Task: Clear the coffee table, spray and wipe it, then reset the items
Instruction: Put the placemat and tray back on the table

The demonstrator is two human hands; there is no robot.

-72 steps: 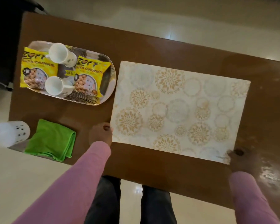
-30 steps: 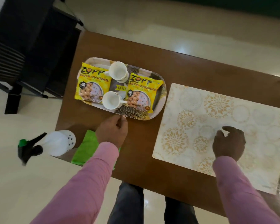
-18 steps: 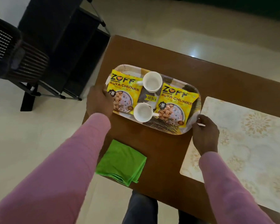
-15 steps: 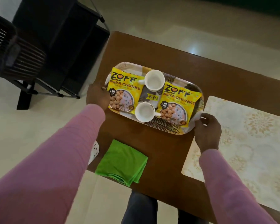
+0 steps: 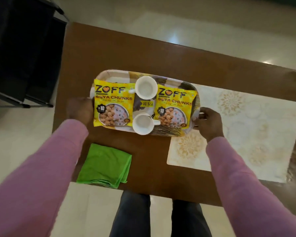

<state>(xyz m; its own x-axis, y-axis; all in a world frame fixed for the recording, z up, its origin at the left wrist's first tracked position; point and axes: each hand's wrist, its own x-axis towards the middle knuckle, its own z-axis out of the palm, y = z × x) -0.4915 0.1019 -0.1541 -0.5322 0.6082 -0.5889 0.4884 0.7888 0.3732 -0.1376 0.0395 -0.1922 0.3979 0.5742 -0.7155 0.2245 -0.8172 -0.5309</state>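
While we stand at the near edge of the brown wooden coffee table (image 5: 161, 57), our right hand (image 5: 209, 122) curls its fingers round the right rim of the oval patterned tray (image 5: 109, 73). That end of the tray overlaps the cream floral placemat (image 5: 246, 134). Our left hand (image 5: 79, 110) sits against the tray's left rim, too blurred for us to tell its grip. Yellow soya-chunk packets (image 5: 112, 103) and white cups (image 5: 146, 87) lie on the tray. A folded green cloth (image 5: 106, 165) rests at the table's front edge.
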